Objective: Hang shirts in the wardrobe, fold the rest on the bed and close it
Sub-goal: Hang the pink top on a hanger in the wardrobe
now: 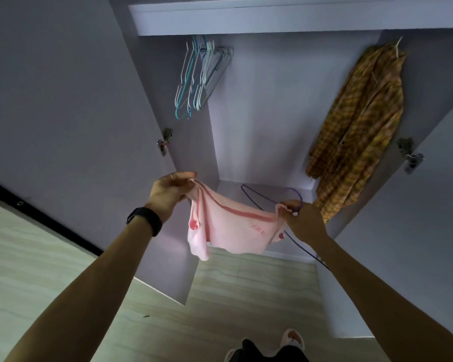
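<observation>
left hand (171, 190) pinches pink shirt (230, 228) | right hand (302, 218) pinches shirt and purple hanger (293, 190) | risk: shirt may slip off if hanger misses the neck

The pink top (233, 228) I hold is soft, matt knit cloth. My purple hanger (290, 190) looks like thin coated wire. The yellow plaid shirt (356, 126) is woven cloth. The wardrobe panels (259, 113) are smooth and matt, and the hinges (164, 142) are shiny metal.

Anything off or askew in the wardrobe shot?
Nothing spilled or damaged. Only the yellow plaid shirt stands out: it hangs bunched and lopsided at the wardrobe's right end. The pink shirt, held by left hand and right hand, looks intact.
</observation>
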`<state>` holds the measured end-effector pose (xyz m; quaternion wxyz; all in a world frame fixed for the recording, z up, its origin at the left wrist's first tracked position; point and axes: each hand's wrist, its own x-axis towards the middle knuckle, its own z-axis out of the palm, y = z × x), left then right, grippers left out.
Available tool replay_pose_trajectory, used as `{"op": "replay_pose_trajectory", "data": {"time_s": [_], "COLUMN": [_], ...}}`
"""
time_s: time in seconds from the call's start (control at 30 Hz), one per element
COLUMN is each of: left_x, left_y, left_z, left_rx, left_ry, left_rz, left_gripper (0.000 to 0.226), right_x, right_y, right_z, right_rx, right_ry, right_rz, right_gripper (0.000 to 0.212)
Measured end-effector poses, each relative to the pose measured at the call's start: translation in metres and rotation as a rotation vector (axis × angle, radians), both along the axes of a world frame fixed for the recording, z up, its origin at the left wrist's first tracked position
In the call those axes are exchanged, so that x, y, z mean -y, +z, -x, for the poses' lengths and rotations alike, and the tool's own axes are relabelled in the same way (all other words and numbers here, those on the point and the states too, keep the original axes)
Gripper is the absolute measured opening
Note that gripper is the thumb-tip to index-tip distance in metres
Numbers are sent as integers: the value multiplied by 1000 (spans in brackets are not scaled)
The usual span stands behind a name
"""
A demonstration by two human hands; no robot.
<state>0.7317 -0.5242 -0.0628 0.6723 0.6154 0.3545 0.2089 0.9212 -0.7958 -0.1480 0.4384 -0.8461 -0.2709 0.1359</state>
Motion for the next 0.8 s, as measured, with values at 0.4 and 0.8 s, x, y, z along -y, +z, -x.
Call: {"op": "replay_pose_trajectory", "data": {"time_s": [0.4, 0.8], "left_x": [-15, -13], "left_y": [25, 7], "left_z": [-27, -30], "left_rx": [-65, -12], "left_ry": [-134, -169], "left_rz": [269, 331], "left_gripper": [53, 49], "right_x": [12, 17], "right_y": [-8, 32], "right_z": [-2, 15], "right_rx": [-76, -212], "right_ry": [-31, 13], "right_rz": [198, -314], "right_gripper": [10, 16]}}
